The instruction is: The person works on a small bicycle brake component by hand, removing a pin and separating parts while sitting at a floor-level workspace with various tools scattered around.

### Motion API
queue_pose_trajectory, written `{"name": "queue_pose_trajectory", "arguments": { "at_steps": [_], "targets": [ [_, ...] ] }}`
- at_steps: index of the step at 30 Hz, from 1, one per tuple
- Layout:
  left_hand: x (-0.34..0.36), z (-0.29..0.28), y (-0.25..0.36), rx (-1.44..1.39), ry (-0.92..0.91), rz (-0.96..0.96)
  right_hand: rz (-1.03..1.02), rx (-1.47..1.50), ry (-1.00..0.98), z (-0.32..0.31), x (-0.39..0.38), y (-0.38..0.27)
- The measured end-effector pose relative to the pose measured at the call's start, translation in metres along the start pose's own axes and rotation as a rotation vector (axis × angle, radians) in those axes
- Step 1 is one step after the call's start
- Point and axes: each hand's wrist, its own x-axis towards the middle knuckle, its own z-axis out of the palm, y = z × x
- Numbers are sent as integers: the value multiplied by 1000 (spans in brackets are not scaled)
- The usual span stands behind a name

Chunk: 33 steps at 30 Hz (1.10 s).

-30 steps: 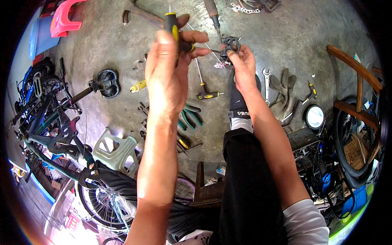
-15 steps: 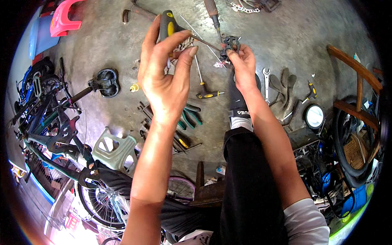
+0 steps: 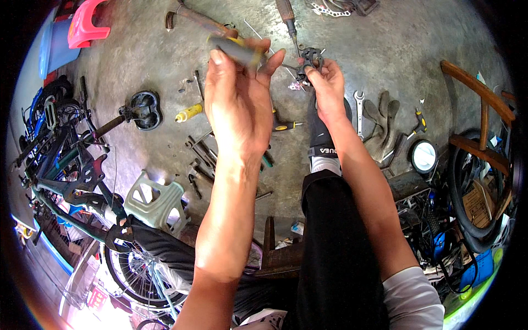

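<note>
In my left hand (image 3: 234, 110) is a T-handle hex key (image 3: 234, 50) with a black and yellow grip, smeared by motion. Its handle lies across my fingers and thumb, and the shaft runs right toward a small black bicycle part (image 3: 312, 56). My right hand (image 3: 328, 88) pinches that part between thumb and fingers, above my dark shoe. Whether the key's tip sits inside the part is hidden from view. Below my left hand, a second T-handle key (image 3: 284, 127) lies on the floor, partly covered.
A yellow bottle (image 3: 189, 113), a long-handled screwdriver (image 3: 286, 19), a spanner (image 3: 359, 113) and grey gloves (image 3: 380, 126) lie around. A grey-green stool (image 3: 155, 201) and a bicycle (image 3: 71, 187) stand left. Wooden chair parts (image 3: 481, 99) and tyres (image 3: 459, 181) are right.
My left hand has shifted right and rolled over, swinging the key's handle from nearly upright to a flatter slant. My right hand and the black part stay in place.
</note>
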Motion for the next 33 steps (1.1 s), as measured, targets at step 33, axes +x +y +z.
{"name": "queue_pose_trajectory", "arguments": {
  "at_steps": [33],
  "targets": [
    [-12,17,-15,476,-13,316,28,27,-45,-2,0,-2]
  ]
}}
